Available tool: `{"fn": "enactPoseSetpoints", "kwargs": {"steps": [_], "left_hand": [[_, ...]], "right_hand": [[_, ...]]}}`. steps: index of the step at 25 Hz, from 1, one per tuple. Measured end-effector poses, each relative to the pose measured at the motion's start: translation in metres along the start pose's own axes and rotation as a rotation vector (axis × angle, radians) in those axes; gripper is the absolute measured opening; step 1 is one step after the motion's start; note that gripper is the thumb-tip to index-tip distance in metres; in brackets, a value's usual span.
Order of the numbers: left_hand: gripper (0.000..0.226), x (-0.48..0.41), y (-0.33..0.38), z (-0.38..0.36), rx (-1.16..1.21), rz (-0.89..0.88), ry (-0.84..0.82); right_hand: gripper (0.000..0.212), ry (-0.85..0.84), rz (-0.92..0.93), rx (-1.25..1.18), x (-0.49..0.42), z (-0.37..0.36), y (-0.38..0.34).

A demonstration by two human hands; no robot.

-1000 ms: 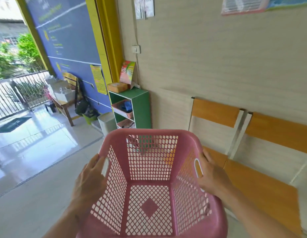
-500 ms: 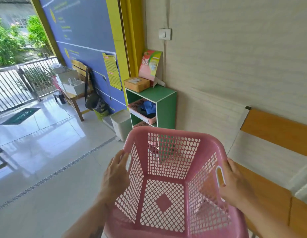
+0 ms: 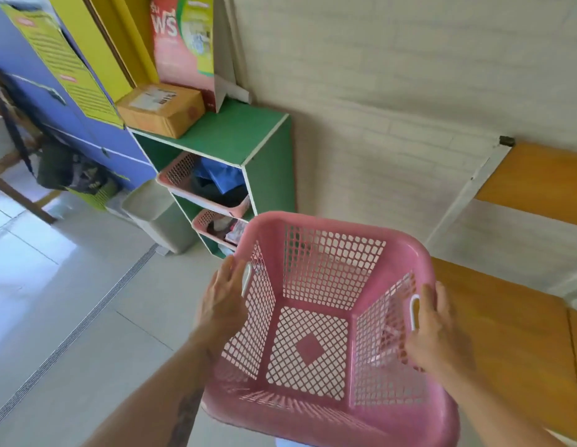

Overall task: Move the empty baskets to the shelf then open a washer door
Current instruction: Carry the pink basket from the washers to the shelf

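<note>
Empty pink basket (image 3: 332, 262) in both hands, right in front of the green shelf (image 3: 245, 137).

The left hand (image 3: 222, 301) grips the basket's left side, fingers curled up at the rim beside the white handle slot. The right hand (image 3: 438, 333) clamps the right side, fingers wrapped at the other slot. The basket hangs in the air, tipped toward the camera, with nothing inside. Its far left corner sits just before the shelf's lower compartment. That compartment holds a smaller pink tray (image 3: 204, 219), and the upper compartment holds another pink tray (image 3: 180, 171) with blue cloth in it. A cardboard box (image 3: 161, 109) rests on the shelf top's left edge, and a grey bin (image 3: 158, 208) stands on the floor against the shelf's left side. An orange bench (image 3: 506, 317) runs along the wall to the right.
</note>
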State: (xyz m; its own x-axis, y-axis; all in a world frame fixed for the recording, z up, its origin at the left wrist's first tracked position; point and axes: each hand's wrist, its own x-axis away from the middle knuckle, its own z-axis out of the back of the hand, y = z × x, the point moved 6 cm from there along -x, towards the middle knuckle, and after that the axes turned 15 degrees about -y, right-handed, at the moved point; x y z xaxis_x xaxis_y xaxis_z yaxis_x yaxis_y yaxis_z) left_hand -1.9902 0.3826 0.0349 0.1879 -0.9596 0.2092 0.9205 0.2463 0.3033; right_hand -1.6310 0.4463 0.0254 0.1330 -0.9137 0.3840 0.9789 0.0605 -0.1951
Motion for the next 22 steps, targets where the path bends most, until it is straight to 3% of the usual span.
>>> {"fn": "enactPoseSetpoints", "kwargs": {"steps": [4, 9, 12, 18, 22], "left_hand": [[0.076, -0.097, -0.02, -0.051, -0.002, -0.023, -0.105], [0.103, -0.187, -0.059, -0.133, 0.04, -0.015, -0.243], [0.102, -0.218, -0.077, -0.175, 0.055, -0.039, -0.269], [0.092, -0.254, -0.097, -0.233, 0.057, -0.097, -0.289], [0.099, -0.255, -0.095, -0.248, 0.056, -0.131, -0.389]], "right_hand": [[0.08, -0.077, -0.102, -0.005, -0.063, -0.047, -0.003], [0.092, -0.084, -0.193, -0.001, -0.139, -0.11, 0.002], [0.106, -0.121, -0.252, 0.003, -0.174, -0.143, 0.006], [0.112, -0.158, -0.318, -0.058, -0.201, -0.204, 0.014], [0.1, -0.191, -0.362, -0.055, -0.19, -0.231, 0.017]]}}
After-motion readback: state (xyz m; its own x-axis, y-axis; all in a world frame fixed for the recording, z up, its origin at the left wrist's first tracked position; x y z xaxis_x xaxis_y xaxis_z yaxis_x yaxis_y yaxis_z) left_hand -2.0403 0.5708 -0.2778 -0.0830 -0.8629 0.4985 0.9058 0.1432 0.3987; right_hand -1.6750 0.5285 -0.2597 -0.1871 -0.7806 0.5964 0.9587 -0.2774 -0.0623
